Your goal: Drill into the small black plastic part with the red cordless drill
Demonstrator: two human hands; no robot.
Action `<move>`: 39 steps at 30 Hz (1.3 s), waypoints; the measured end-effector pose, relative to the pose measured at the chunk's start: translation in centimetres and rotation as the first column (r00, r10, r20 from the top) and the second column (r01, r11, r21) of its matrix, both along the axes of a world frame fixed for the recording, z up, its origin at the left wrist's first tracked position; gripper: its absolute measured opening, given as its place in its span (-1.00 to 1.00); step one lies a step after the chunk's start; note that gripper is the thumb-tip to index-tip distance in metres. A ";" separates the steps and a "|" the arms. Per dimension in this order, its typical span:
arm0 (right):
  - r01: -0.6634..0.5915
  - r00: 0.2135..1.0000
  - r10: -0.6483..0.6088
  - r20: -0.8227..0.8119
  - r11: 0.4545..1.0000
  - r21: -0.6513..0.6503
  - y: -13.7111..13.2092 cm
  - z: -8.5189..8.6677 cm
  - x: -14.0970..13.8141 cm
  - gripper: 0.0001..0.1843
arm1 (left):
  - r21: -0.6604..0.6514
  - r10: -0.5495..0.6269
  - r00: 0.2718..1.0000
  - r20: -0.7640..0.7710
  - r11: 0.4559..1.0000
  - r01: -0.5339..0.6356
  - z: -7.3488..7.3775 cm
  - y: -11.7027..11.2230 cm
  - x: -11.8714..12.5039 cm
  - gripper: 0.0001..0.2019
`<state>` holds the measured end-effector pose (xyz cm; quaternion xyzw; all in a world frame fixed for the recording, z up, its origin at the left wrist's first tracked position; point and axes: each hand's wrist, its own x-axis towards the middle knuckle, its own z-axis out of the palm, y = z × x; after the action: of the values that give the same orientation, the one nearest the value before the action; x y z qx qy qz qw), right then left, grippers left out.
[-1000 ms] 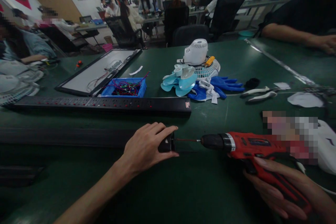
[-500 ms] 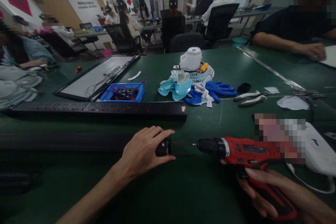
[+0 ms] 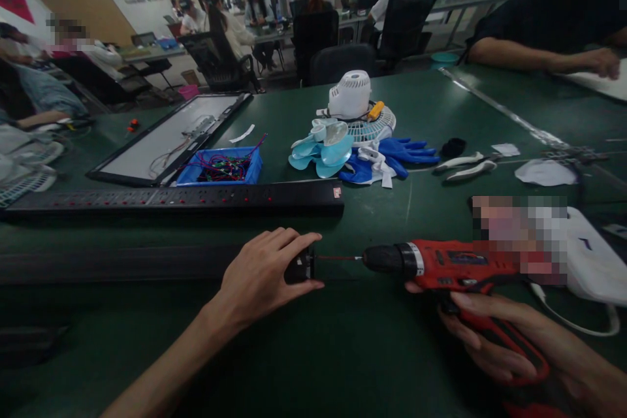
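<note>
Black bar [image 3: 147, 263] lies flat across the near table [image 3: 343, 353], running 9 to 3 o'clock, w/ its right end about dead center. Left hand [image 3: 259, 274] is clamped on that end: fingers curled over the top, thumb along the near side. At 3 o'clock of the end sits the red drill [image 3: 450, 266], level, w/ its bit [image 3: 337, 258] pointing straight at the end face and the tip right at it. Right hand [image 3: 509, 339] is wrapped round the drill grip, fingers closed on it. Can't tell if the trigger's pressed.

Progress, imo: bit is lined up and at the end cap, but the screw's too small to see, so no idea if it's seated or out. The bar's far end is off frame.

Going outward: a second power strip [image 3: 196, 196] lies at 12, parallel. Blue tray [image 3: 220, 168] of wires at 11, w/ a flat panel [image 3: 161, 140] behind it. Fan blades [image 3: 323, 150] and white fan housing [image 3: 350, 93] at 12–1, blue gloves [image 3: 406, 151] beside them, pliers [image 3: 465, 166] at 2. Someone else's arm [image 3: 539, 55] rests far off at 1–2.
</note>
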<state>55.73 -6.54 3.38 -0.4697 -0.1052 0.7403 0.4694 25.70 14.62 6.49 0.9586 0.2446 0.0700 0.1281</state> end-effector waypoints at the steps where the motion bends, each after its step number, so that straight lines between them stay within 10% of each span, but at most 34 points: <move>1: -0.004 1.000 0.004 -0.016 1.000 0.008 0.0 0.0 0.0 -0.67 | -0.001 -0.003 1.000 -0.002 1.000 0.003 0.0 0.0 0.0 -0.34; 39: -0.063 0.998 0.063 -0.018 0.998 0.018 0.7 0.4 -0.4 -0.63 | -0.083 -0.001 1.000 -0.012 0.997 0.000 0.4 0.1 0.0 -0.45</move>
<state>55.31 -5.83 3.79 -0.4551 -0.1217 0.7582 0.4508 25.74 14.74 6.87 0.9529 0.2476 0.0537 0.1664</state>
